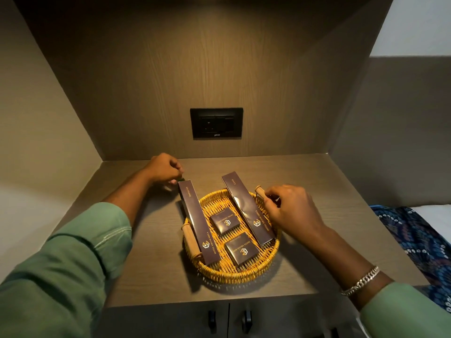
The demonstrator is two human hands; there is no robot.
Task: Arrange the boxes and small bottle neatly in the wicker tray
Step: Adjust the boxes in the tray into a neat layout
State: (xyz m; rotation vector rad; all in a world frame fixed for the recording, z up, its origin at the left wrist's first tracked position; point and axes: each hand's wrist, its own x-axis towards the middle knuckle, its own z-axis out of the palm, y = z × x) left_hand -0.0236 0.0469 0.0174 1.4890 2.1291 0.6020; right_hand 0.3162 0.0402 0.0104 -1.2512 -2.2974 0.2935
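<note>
Now four dark brown cardboard boxes lie in the round yellow wicker tray.
Left hand curls closed behind it; right hand pinches something unclear at the rim.

You wear green long sleeves pushed up both forearms, the left cuff pale-stitched at lower left, and a silver chain bracelet at lower right.

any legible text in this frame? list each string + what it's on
"Dental Kit": far end of the left long box.
"Comb": far end of the right long box.
"HOTEL GRAND SHIVA" with a gold logo: both long boxes and the two small boxes, upside down to the camera.
Small print on the small boxes and the socket plate mark: unreadable.
</note>
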